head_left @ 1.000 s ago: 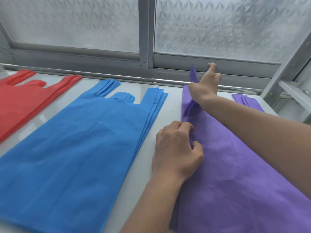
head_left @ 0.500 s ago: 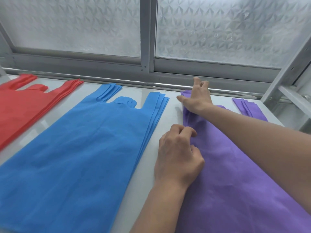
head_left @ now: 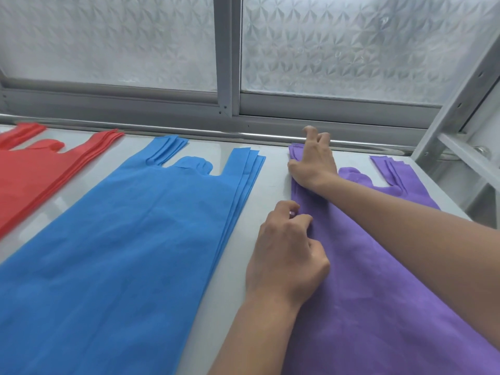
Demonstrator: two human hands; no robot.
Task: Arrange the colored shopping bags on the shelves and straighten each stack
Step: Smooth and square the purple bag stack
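Note:
Three flat stacks of bags lie side by side on the white shelf [head_left: 273,182]: red [head_left: 32,169] at the left, blue [head_left: 121,253] in the middle, purple [head_left: 378,280] at the right. My right hand [head_left: 313,161] lies flat on the purple stack's far left handle, pressing it down with fingers spread toward the window rail. My left hand [head_left: 286,253] rests on the purple stack's left edge nearer to me, fingers curled and pinching the fabric edge. The purple stack's right handle [head_left: 392,169] lies flat.
A frosted sliding window with a grey frame [head_left: 227,104] runs along the back of the shelf. A grey metal shelf upright [head_left: 454,109] rises at the right. A narrow white strip of shelf separates each stack.
My right hand has lowered the purple handle it held up and now presses it flat further back. My left hand has barely moved.

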